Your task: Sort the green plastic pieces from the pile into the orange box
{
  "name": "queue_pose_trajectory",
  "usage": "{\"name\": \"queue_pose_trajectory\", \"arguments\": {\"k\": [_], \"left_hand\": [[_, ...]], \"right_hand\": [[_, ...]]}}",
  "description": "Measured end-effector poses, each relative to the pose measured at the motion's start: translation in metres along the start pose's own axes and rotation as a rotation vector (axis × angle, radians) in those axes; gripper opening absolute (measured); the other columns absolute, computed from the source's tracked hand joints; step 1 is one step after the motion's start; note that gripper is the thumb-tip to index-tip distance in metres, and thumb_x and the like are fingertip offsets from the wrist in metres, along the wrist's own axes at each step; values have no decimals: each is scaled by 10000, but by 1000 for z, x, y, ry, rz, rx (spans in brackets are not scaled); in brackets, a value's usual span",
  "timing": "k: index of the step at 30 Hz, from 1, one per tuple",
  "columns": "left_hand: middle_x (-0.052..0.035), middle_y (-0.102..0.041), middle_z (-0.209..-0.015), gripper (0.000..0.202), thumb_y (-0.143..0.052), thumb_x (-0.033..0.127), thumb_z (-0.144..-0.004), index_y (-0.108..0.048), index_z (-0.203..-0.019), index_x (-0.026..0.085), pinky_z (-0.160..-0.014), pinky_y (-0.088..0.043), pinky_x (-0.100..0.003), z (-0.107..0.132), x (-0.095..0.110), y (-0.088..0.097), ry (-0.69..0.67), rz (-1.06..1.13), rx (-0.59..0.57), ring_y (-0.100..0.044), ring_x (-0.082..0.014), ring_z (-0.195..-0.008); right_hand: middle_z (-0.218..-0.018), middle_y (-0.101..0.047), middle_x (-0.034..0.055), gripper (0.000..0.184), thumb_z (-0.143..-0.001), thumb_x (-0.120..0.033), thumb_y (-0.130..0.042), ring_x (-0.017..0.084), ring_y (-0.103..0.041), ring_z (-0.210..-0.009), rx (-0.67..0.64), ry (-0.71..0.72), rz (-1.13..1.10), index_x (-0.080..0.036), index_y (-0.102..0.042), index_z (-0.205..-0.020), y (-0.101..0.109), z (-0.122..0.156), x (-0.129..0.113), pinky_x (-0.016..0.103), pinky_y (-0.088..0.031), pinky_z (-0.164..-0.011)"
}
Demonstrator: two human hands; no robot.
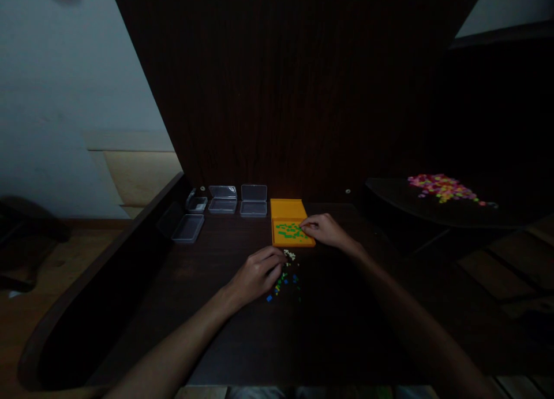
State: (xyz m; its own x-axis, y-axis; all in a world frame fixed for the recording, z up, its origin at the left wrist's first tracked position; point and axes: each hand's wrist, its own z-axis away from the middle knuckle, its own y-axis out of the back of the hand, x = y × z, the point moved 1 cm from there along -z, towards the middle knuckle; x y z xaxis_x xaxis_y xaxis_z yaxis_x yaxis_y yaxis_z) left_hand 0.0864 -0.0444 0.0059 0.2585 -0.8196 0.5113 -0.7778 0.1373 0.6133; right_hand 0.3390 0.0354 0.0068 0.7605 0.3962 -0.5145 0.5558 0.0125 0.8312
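Observation:
An orange box (294,243) lies with its lid folded back on the dark desk, and many small green pieces (291,231) are scattered over its bottom. My right hand (324,228) reaches over the box's right side, fingertips pinched at the green pieces; whatever they hold is too small to make out. Just in front of the box, my left hand (262,272) rests with curled fingers beside a small heap of pale pieces (289,254). Below it lie loose blue, green and yellow pieces (283,280). The left fingertips are partly hidden.
Several clear plastic cases with raised lids stand left of the box, among them one clear case (254,207) and another nearer case (187,228). A heap of pink, red and yellow pieces (444,186) sits on a dark surface at right. A raised side panel (108,283) borders the desk's left.

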Motion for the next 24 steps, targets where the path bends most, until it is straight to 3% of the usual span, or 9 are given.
{"name": "queue_pose_trajectory", "arguments": {"k": [13,24], "left_hand": [[-84,-680,-958,190,-507,97,-907,-668,-991,154,-820,-547,-271,1,-5,-1,21,19,-13,-664,-163,-899],[-83,-684,-939,186,-511,115,-912,-680,-976,155,-799,-544,-279,0,-4,0,38,63,25,-661,-160,-874]], "right_hand": [[-846,-757,48,269,-781,-139,-554,161,-648,-698,-52,48,117,-207,-790,-891,-5,5,-8,234,-437,-642],[-720,-698,30,248,-781,-165,-567,127,-563,-585,-12,7,72,-163,-772,-921,0,7,-10,225,-385,-578]]}}
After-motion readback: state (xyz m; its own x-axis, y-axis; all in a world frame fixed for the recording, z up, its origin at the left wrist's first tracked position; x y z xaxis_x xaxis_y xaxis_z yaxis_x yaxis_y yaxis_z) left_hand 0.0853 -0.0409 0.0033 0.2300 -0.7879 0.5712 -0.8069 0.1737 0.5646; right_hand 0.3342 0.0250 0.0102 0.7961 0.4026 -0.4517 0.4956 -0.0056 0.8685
